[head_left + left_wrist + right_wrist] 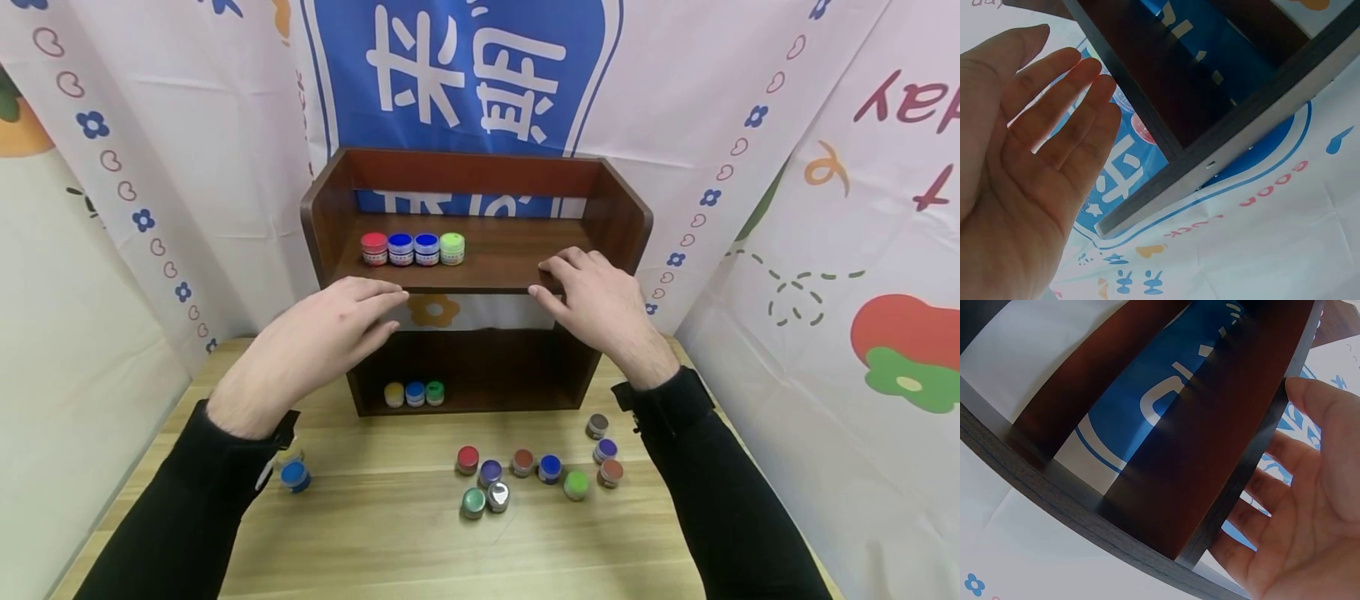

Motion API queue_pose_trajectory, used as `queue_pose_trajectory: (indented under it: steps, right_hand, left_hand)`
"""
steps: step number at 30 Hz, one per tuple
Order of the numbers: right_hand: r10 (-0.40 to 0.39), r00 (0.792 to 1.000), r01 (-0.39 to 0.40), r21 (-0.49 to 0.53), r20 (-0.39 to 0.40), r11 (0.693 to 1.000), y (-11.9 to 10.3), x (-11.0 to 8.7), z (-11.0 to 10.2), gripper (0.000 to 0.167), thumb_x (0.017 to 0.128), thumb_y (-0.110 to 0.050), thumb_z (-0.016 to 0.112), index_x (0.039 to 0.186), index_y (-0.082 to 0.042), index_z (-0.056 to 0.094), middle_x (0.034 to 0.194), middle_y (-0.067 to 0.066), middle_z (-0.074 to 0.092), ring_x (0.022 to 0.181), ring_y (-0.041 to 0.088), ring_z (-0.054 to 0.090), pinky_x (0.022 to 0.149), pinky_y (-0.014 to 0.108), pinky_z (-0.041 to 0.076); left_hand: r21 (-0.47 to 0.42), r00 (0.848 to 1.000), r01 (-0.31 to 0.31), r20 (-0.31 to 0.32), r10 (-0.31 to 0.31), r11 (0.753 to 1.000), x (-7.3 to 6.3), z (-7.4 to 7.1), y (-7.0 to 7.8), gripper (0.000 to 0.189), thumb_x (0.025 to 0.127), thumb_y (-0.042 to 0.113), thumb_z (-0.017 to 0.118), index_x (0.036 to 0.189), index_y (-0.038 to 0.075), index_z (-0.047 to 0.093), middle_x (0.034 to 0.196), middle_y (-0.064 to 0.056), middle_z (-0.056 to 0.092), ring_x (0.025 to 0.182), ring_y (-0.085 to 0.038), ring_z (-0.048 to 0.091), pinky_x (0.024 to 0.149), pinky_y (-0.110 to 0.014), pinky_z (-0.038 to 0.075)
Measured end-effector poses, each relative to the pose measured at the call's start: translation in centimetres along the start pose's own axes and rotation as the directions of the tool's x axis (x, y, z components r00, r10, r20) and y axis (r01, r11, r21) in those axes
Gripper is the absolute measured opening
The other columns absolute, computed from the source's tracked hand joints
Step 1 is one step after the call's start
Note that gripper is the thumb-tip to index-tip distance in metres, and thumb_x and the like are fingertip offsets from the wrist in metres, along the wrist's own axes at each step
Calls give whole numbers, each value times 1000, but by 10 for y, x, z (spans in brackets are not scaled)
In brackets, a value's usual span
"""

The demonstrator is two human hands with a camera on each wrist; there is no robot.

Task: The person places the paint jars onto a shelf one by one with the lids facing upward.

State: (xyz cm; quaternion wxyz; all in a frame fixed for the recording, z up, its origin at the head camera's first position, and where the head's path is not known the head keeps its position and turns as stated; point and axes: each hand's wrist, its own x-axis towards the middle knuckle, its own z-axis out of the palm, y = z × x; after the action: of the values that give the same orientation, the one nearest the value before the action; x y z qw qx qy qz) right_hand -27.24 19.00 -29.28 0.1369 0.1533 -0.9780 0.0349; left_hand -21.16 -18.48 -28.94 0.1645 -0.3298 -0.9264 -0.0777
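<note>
White printed cloth walls [675,83], pale wooden table [360,542]

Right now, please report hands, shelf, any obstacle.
Left hand relaxed near upper board's edge. Right hand at same edge. Shelf upright, holding seven jars. More jars on table, in front.

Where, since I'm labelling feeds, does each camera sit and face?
Head: worn there, facing forward and down at the shelf and jars; left grip, right grip and sleeves show.
Left wrist: worn there, facing the shelf's left end; left grip shows.
Right wrist: worn there, facing the right end; right grip shows.
Wrist views share shelf and cloth.
</note>
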Motion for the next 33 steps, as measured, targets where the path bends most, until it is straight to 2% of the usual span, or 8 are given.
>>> queue_pose_trajectory:
  steps: [8, 13, 17, 25, 30, 33]
  right_hand:
    - [-2, 1000, 2, -10, -1, 1000, -1, 1, 0, 62, 118, -62, 61, 164, -20, 67, 167, 14, 66, 148, 37, 66, 109, 58, 69]
    - [2, 1000, -2, -12, 3, 1000, -2, 1, 0, 62, 118, -62, 61, 164, -20, 66, 167, 14, 66, 148, 37, 66, 109, 58, 69]
    - [3, 1000, -3, -14, 5, 1000, -1, 1, 0, 63, 118, -62, 61, 165, -20, 66, 167, 14, 66, 149, 37, 65, 110, 58, 69]
    - [3, 1000, -3, -13, 7, 1000, -2, 1, 0, 63, 119, -62, 61, 165, -20, 66, 167, 14, 66, 148, 37, 65, 109, 58, 69]
    - [2, 1000, -2, -15, 6, 1000, -2, 0, -1, 62, 119, -61, 61, 165, -20, 66, 167, 14, 66, 148, 36, 66, 108, 57, 69]
    - [1, 1000, -1, -16, 6, 1000, -2, 0, -1, 62, 119, -61, 60, 165, -20, 66, 167, 13, 66, 148, 36, 65, 108, 57, 69]
  left_hand:
    - [4, 998, -35, -58, 36, 999, -17, 8, -4, 44, 112, 14, 82, 154, 5, 75, 147, -18, 80, 137, -37, 77, 111, -55, 69]
    - [-3, 991, -70, -110, 69, 998, -26, 18, -8, 44, 110, 12, 84, 152, 6, 76, 145, -17, 81, 135, -36, 78, 110, -55, 69]
    - [-1, 989, -82, -124, 82, 997, -32, 29, -13, 43, 108, 12, 86, 150, 5, 77, 143, -17, 82, 134, -36, 78, 111, -55, 69]
    - [-5, 995, -80, -63, 79, 997, -48, 50, -19, 44, 107, 13, 87, 149, 6, 77, 145, -16, 80, 133, -35, 79, 108, -53, 70]
    - [-24, 999, -23, 21, 23, 999, -60, 60, -22, 41, 110, 16, 85, 149, 9, 78, 145, -13, 81, 132, -34, 79, 107, -54, 70]
    - [-36, 997, 18, 77, -15, 999, -68, 66, -25, 39, 111, 18, 83, 149, 10, 78, 144, -12, 81, 133, -35, 79, 107, -56, 70]
